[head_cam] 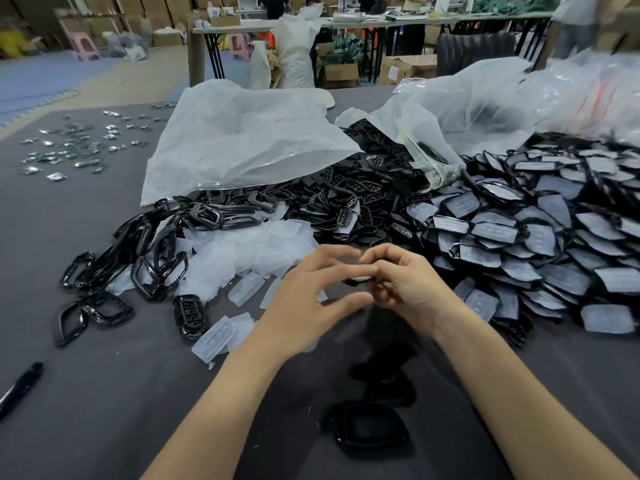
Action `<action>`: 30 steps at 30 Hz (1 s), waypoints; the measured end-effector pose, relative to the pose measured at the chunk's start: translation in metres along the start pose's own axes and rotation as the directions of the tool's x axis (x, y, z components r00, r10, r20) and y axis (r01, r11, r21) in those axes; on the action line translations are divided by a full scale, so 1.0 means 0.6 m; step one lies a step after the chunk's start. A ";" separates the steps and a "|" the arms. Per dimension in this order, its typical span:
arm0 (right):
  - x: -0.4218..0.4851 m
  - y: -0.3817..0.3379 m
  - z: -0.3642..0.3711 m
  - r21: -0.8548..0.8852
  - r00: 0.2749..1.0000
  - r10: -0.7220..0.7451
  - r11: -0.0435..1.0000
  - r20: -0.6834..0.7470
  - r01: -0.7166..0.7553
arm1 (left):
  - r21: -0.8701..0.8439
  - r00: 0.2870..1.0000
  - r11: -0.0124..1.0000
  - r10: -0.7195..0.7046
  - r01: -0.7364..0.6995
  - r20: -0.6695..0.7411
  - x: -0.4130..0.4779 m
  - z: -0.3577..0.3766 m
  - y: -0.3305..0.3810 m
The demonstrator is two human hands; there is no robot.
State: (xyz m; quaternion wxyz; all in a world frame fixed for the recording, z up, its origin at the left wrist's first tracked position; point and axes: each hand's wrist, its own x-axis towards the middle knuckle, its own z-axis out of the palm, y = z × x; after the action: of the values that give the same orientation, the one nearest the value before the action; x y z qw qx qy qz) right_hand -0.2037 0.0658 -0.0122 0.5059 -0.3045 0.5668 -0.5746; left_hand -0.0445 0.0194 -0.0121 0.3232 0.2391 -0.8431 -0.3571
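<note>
Both my hands meet over the middle of the grey table (86, 393). My right hand (403, 289) has its fingers curled round a small black plastic part (356, 280), most of which is hidden. My left hand (311, 296) is beside it with fingers spread and fingertips touching the part; the thumb is apart below. Ahead lie clear silicone pads (242, 251), black plastic frames (152, 258), black button inserts (346, 202) and a big heap of assembled pieces (540, 244) on the right.
Another black frame (369, 429) lies near the table's front edge between my forearms. A black pen (20, 388) is at the left edge. White plastic bags (249, 140) sit behind the piles. Small shiny circuit parts (76, 147) are scattered far left.
</note>
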 end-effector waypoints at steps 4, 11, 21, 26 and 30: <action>-0.004 -0.003 0.001 0.086 0.995 0.096 0.992 0.021 -0.097 | -0.055 0.998 0.998 0.027 -0.030 -0.060 0.004 0.011 0.004; -0.006 -0.001 0.003 0.002 0.998 -0.065 0.998 0.017 0.065 | -0.746 0.856 0.622 -0.497 0.239 -0.140 0.007 0.023 -0.007; 0.005 -0.002 -0.009 0.235 0.999 0.031 0.971 0.035 -0.038 | -0.924 0.871 0.286 -0.483 0.255 0.091 0.008 0.021 -0.014; 0.006 -0.003 -0.010 0.319 0.995 0.071 0.944 0.068 -0.089 | -0.934 0.868 0.265 -0.490 0.239 0.083 0.008 0.020 -0.014; 0.006 -0.002 -0.012 0.381 0.995 0.080 0.920 0.056 -0.095 | -0.930 0.854 0.292 -0.518 0.221 0.041 0.009 0.020 -0.020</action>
State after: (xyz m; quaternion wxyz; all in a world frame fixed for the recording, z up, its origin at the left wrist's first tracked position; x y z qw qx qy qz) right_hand -0.2118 0.0647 -0.0132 0.5918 -0.1852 0.4466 -0.6450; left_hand -0.0549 0.0137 -0.0256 0.4178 0.2576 -0.3728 -0.7875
